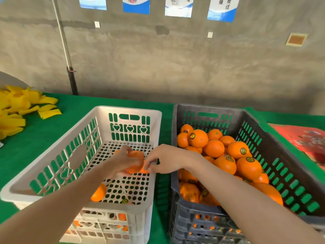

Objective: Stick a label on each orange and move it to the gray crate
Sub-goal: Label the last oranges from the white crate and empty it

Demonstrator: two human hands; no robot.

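My left hand (121, 160) holds an orange (135, 162) above the white crate (52, 162). My right hand (166, 160) reaches across from the right, fingertips pinched beside that orange; whether a label sits between them I cannot tell. A second orange (98, 192) lies at the near end of the white crate, and a round green label (125, 201) lies on its perforated floor. The gray crate (274, 138) to the right is piled with several oranges, many bearing round green labels (243, 151).
Both crates sit on a green cloth-covered table (52, 127). Yellow wrappers (15, 110) are heaped at the far left. A red carton (306, 140) lies at the right edge. A concrete wall with posters stands behind, and a pole (70, 74) leans against it.
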